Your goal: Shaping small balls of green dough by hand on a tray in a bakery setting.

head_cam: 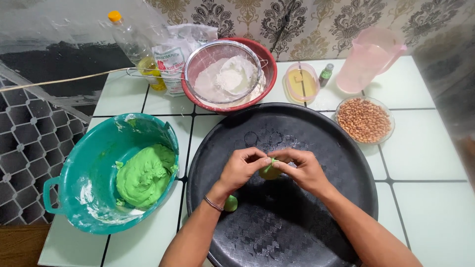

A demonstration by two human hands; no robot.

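Note:
My left hand (241,168) and my right hand (300,168) meet over the middle of a large round black tray (307,123). Together they pinch a small piece of green dough (270,171) between the fingertips, holding it just above the tray. Another small green dough ball (230,203) lies on the tray beside my left wrist, partly hidden by it. To the left stands a teal basin (74,183) holding a big lump of green dough (146,175).
At the back stand a red bowl (267,59) with a metal sieve of white flour (228,79), an oil bottle (132,47), a flour bag (170,57), a small pink tub (302,81), a tiny dark bottle (325,74) and a pink jug (368,59). A glass bowl of peanuts (364,119) sits right.

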